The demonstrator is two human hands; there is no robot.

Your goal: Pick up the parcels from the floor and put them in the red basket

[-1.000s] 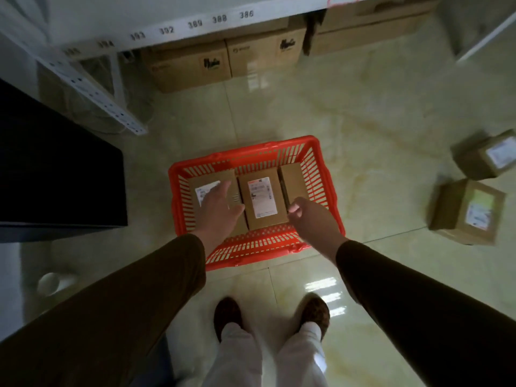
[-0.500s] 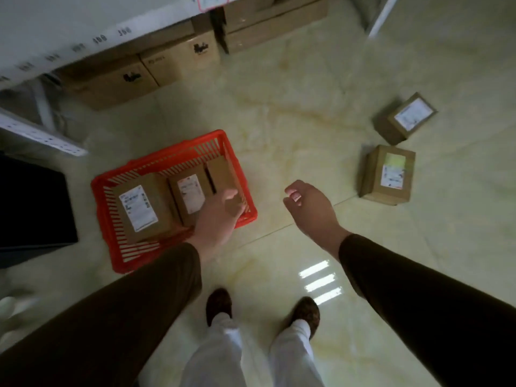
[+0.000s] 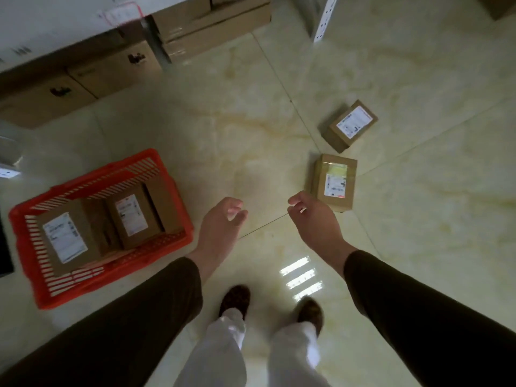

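Observation:
The red basket [image 3: 42,296] stands on the floor at the left with three brown parcels in it; two show white labels [image 3: 64,238] [image 3: 131,216]. Two more brown parcels lie on the tiles at the right: a near one [image 3: 335,182] with a white label and yellowish tape, and a far one [image 3: 352,124] turned at an angle. My left hand [image 3: 219,230] hangs empty to the right of the basket, fingers loosely curled. My right hand [image 3: 314,219] is empty too, fingers apart, just left of and below the near parcel, apart from it.
Big cardboard cartons [image 3: 111,71] sit under a white shelf [image 3: 55,20] along the back left. A white shelf post [image 3: 324,20] stands at the back middle. My shoes [image 3: 236,300] are on glossy tiles below the hands. A dark object [image 3: 4,247] borders the far left.
The view has swung right, away from the basket. Both hands left the basket empty and moved right; my right hand now hovers close to the near floor parcel.

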